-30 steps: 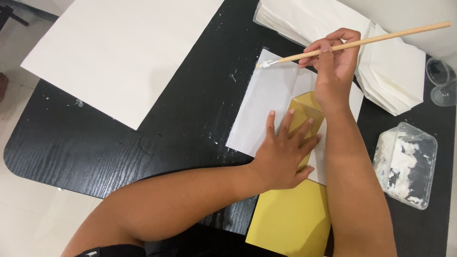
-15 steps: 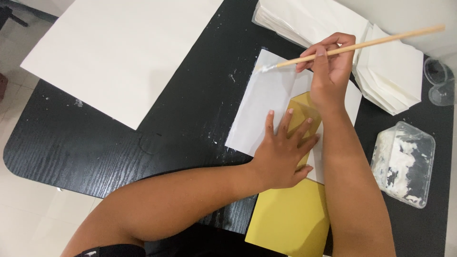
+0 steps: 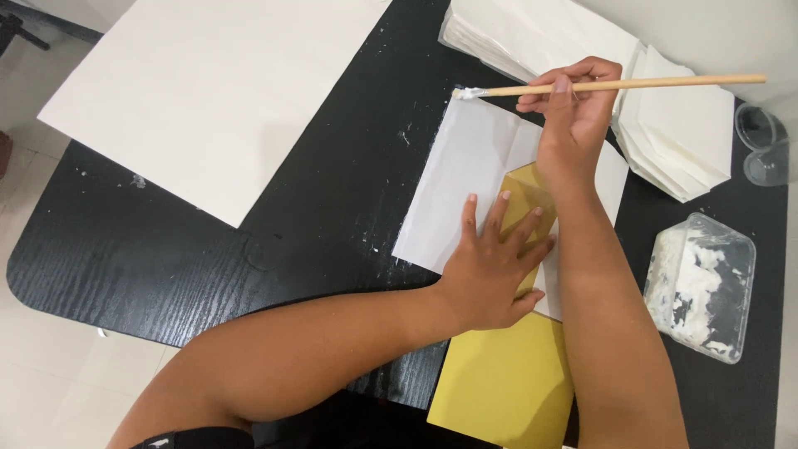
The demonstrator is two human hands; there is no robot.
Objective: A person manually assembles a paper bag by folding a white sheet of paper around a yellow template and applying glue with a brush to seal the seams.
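My left hand (image 3: 495, 266) lies flat, fingers spread, pressing on a white folded sheet (image 3: 465, 183) and the yellow paper (image 3: 507, 387) under it. My right hand (image 3: 573, 112) grips a long wooden brush (image 3: 665, 82) held level. Its white paste-covered tip (image 3: 465, 94) touches the far left corner of the white sheet. The sheet rests on a black wood-grain table (image 3: 208, 258).
A big white sheet (image 3: 208, 91) covers the table's far left. A stack of folded white papers (image 3: 665, 125) sits at the far right, a clear tub of white paste (image 3: 702, 287) near the right edge, and a small clear cup (image 3: 761, 141) beyond it.
The brush tip has slid a little toward the sheet's far left corner. My left hand stays pressed in place.
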